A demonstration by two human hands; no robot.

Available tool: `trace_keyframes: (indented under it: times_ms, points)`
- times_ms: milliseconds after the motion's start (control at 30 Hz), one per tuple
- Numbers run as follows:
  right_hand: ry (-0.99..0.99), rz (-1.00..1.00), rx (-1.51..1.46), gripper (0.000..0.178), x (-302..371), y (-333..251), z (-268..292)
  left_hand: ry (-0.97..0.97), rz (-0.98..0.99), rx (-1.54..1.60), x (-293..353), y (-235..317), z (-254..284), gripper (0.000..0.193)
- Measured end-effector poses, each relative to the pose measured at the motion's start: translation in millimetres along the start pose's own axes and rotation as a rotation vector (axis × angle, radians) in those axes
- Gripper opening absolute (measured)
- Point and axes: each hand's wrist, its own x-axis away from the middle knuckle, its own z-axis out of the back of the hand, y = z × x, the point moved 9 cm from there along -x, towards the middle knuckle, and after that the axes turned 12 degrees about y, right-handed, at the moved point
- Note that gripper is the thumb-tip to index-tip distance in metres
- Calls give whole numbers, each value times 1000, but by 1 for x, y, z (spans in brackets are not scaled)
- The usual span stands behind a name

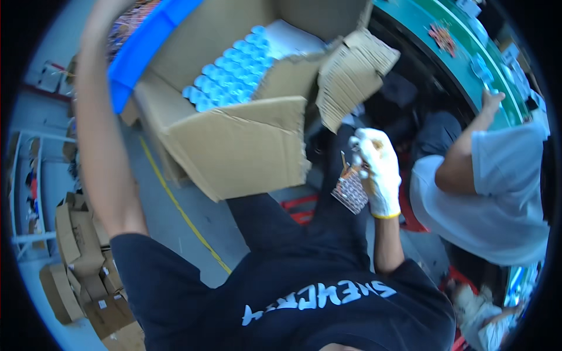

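My right hand [377, 169], in a white glove with a yellow cuff, is closed on a small circuit board [351, 194] with orange wire-like bits, held by its upper end over my lap. My bare left arm reaches up past a blue plastic bin [126, 70] at the top left. Only the base of my left hand [111, 7] shows at the top edge, and its fingers are out of the picture. Before me stands an open cardboard box [240, 146] with a torn flap. Inside it are rows of light-blue, round, cup-like pieces [231, 70].
To the right, a person in a light shirt [492, 193] sits at a green workbench [421, 35] bearing a small pile of orange-red parts [442, 39]. Another person [480, 316] is at the lower right. Cardboard boxes [88, 263] and a metal rack [41, 238] stand on the left.
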Motion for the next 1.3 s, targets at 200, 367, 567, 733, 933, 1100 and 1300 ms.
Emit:
trace_keyframes:
  times_ms: [200,367,567,733,933,1100,1300]
  points:
    - [-104,39,158,27,30,-14,-4,-260,216,633,212,213,1,14]
    - [-310,-30,178,31,54,-8,-12,-361,645,1046,318,227,-77,25]
    - [-337,-119,166,42,56,4,-6,-277,1056,1518,361,232,-105,25]
    - [-219,-67,134,44,49,9,-3,-82,1245,1417,365,221,-103,25]
    - [-245,-49,297,32,56,6,-14,-75,1221,1308,364,218,-103,21]
    - [-302,-99,363,22,56,9,-19,-169,1252,1297,371,207,-102,15]
    - [-320,58,377,20,59,11,-29,-160,1277,1330,374,200,-108,8]
